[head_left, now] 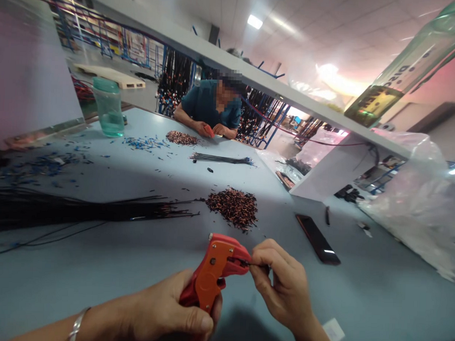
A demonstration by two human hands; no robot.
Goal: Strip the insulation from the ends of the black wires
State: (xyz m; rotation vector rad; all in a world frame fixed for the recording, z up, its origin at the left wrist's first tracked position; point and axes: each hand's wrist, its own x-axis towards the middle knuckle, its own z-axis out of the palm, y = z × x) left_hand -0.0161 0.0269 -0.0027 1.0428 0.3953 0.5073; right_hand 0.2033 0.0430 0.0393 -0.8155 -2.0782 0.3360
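Observation:
My left hand (170, 308) is wrapped round the grip of a red and orange wire stripper (211, 272), held upright above the table with its jaws facing right. In my right hand (283, 284), thumb and forefinger pinch a short black wire (254, 264), whose end reaches the stripper's jaws. The rest of that wire is hidden by my fingers. Just beyond the tool lies a heap of small copper-and-black wire pieces (233, 208). Long black wires (80, 208) are bundled on the left, their ends pointing toward the heap.
A co-worker (207, 105) sits opposite, holding a red tool (209, 130). Blue scraps (44, 165), a green cup (108, 109) and a wire bundle (222, 159) lie or stand about the table (135, 257). At right are a phone (317, 239) and plastic bags (413, 197); a bottle (398, 72) stands on the shelf.

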